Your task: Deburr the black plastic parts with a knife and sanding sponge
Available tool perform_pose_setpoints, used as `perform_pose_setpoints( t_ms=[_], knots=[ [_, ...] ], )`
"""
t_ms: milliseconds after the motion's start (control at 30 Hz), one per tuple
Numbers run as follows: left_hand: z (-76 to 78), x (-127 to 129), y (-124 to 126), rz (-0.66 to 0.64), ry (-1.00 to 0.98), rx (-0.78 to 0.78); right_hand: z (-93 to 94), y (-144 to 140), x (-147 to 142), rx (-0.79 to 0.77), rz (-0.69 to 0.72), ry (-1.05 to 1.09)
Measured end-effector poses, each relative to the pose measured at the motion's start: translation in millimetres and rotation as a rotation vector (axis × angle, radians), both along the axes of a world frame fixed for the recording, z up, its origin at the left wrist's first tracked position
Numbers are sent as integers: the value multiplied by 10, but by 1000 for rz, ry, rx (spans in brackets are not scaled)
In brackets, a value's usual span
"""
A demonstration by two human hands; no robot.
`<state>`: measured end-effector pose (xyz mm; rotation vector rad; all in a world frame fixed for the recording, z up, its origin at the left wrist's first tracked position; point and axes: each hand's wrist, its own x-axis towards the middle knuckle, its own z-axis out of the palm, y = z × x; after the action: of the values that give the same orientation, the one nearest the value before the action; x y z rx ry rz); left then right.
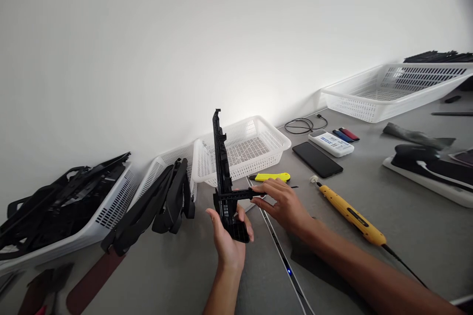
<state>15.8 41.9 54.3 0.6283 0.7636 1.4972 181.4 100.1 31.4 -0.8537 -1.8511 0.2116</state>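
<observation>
In my left hand (231, 248) I hold a long black plastic part (222, 167), its narrow end pointing up and its broad foot low by my fingers. My right hand (283, 202) pinches a slim black caliper (236, 195) between thumb and fingers. The caliper lies crosswise against the lower half of the part, and a thin tip sticks out to the right past my knuckles. Whether its jaws touch the part on both sides I cannot tell. A yellow utility knife (273, 177) lies just behind my right hand.
A white basket (275, 155) stands behind the part. On the left, another basket (107, 221) holds black plastic pieces, with black trim pieces (172, 197) beside it. On the right lie a phone (318, 159), a yellow corded tool (351, 214) and a large white basket (373, 110).
</observation>
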Motion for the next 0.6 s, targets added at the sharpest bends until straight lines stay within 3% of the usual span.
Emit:
perform_pose_setpoints(
  t_ms=[600],
  knots=[
    [20,20,-5,-27,56,-2,78,-45,-38,23,-81,-8]
  ],
)
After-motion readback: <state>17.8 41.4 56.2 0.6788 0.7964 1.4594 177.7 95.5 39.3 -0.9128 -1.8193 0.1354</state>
